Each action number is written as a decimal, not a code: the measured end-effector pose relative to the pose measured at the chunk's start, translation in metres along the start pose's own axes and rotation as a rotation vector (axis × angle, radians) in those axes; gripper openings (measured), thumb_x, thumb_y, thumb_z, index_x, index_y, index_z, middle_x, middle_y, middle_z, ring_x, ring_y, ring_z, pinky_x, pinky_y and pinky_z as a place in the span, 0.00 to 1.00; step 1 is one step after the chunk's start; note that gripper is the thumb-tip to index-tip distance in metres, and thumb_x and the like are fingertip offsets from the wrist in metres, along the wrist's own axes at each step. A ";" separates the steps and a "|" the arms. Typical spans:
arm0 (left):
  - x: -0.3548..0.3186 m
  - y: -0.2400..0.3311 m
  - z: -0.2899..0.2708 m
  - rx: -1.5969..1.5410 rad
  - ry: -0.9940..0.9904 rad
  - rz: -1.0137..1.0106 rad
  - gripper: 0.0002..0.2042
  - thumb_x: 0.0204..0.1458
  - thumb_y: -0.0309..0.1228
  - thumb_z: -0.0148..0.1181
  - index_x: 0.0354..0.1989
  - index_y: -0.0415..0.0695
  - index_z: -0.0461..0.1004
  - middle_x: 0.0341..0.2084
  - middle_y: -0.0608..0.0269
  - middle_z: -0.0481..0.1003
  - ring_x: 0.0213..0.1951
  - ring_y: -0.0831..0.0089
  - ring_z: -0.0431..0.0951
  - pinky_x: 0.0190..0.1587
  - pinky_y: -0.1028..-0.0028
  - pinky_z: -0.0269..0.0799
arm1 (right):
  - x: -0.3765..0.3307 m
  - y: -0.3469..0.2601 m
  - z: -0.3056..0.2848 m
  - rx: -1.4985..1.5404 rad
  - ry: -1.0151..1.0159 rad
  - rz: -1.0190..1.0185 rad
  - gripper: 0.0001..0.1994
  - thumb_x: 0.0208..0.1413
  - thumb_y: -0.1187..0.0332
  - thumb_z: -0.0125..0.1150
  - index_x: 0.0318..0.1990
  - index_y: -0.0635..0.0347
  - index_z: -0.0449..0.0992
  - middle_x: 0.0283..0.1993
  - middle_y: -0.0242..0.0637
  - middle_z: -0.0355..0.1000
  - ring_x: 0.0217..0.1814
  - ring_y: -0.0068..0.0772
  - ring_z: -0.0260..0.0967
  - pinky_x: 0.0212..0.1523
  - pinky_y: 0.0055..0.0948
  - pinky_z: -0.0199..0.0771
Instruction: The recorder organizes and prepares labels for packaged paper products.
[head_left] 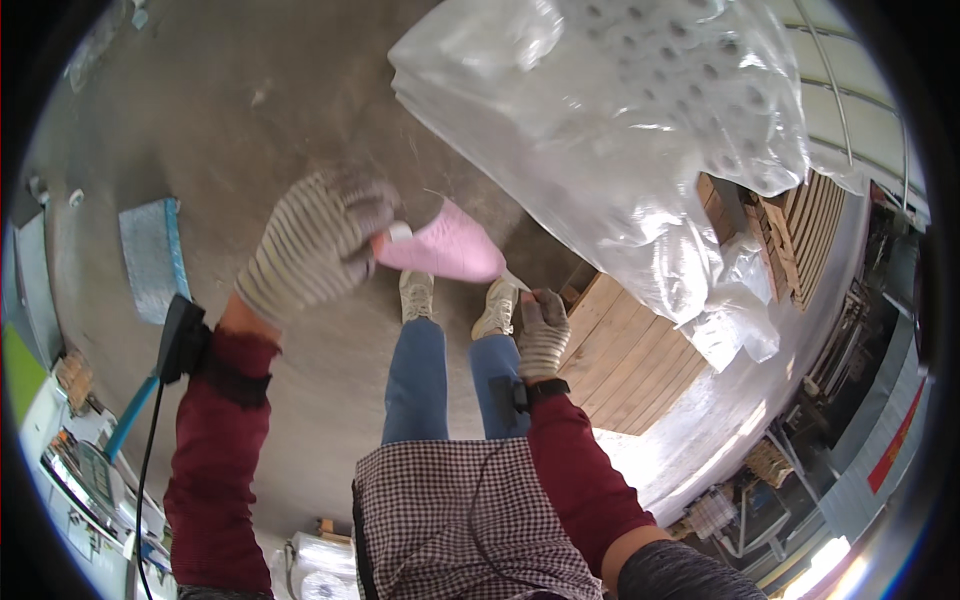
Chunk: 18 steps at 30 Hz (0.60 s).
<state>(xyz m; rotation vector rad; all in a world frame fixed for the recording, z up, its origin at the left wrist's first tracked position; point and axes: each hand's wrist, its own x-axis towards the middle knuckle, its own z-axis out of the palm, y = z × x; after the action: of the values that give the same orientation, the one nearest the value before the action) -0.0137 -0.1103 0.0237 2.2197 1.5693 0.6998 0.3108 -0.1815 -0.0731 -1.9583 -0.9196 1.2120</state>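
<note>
Both my hands wear striped knit gloves with grey palms and fingers. My left hand [320,240] is closed on the left end of a pink, cone-shaped piece of thin sheet or film [455,248], held in front of me above my shoes. A small white part shows by the left fingers; I cannot tell what it is. At the piece's pointed right end, a thin pale strip [515,281] runs to my right hand [543,325], whose fingers are pinched on it. The fingers partly hide both ends.
A large clear plastic bag [600,130] full of round-ended items stands at the upper right, beside a wooden pallet [630,355]. Stacked slatted wood [815,235] lies farther right. On the concrete floor at left is a grey-blue mat [150,260]. A black cable hangs by my left arm.
</note>
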 end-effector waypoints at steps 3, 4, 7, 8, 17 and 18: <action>0.038 0.045 -0.056 -0.130 -0.041 0.192 0.11 0.31 0.23 0.62 0.26 0.44 0.69 0.35 0.61 0.74 0.36 0.57 0.73 0.37 0.64 0.69 | -0.009 -0.048 -0.035 -0.016 -0.115 -0.054 0.03 0.49 0.77 0.57 0.31 0.62 0.71 0.31 0.33 0.66 0.33 0.25 0.63 0.38 0.23 0.65; 0.050 0.059 -0.083 -0.147 -0.114 0.187 0.10 0.32 0.24 0.61 0.27 0.44 0.70 0.35 0.61 0.74 0.36 0.59 0.74 0.37 0.64 0.69 | -0.014 -0.067 -0.041 0.020 -0.089 -0.070 0.03 0.49 0.77 0.57 0.31 0.62 0.71 0.31 0.33 0.66 0.33 0.25 0.63 0.38 0.23 0.65; 0.099 0.101 -0.123 -0.191 -0.184 0.247 0.10 0.32 0.24 0.60 0.26 0.44 0.70 0.35 0.61 0.74 0.35 0.60 0.75 0.35 0.64 0.70 | -0.017 -0.129 -0.082 0.039 -0.148 -0.110 0.05 0.48 0.79 0.57 0.32 0.62 0.71 0.33 0.33 0.68 0.34 0.25 0.64 0.38 0.23 0.66; 0.116 0.112 -0.134 -0.223 -0.157 0.264 0.09 0.31 0.23 0.59 0.25 0.44 0.69 0.35 0.60 0.74 0.35 0.60 0.76 0.34 0.65 0.70 | -0.015 -0.157 -0.099 0.025 -0.191 -0.230 0.06 0.47 0.80 0.57 0.33 0.61 0.70 0.34 0.34 0.69 0.35 0.25 0.65 0.39 0.24 0.66; 0.292 0.197 -0.120 -0.746 -0.155 0.150 0.07 0.42 0.25 0.59 0.29 0.40 0.69 0.35 0.49 0.74 0.40 0.60 0.75 0.42 0.65 0.70 | 0.110 -0.291 -0.239 -0.084 -0.173 -0.281 0.06 0.50 0.73 0.59 0.35 0.60 0.71 0.31 0.28 0.69 0.35 0.16 0.64 0.38 0.19 0.66; 0.310 0.209 -0.106 -0.882 -0.110 0.064 0.06 0.40 0.24 0.58 0.28 0.38 0.70 0.32 0.53 0.75 0.38 0.65 0.75 0.41 0.69 0.71 | 0.130 -0.299 -0.244 -0.068 -0.166 -0.269 0.06 0.50 0.73 0.59 0.35 0.60 0.71 0.31 0.28 0.69 0.35 0.16 0.64 0.38 0.19 0.66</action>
<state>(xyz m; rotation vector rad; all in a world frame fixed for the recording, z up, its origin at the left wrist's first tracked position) 0.1727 0.1104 0.2837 1.5994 0.8678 1.0159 0.5111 0.0486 0.1966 -1.7350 -1.2791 1.2106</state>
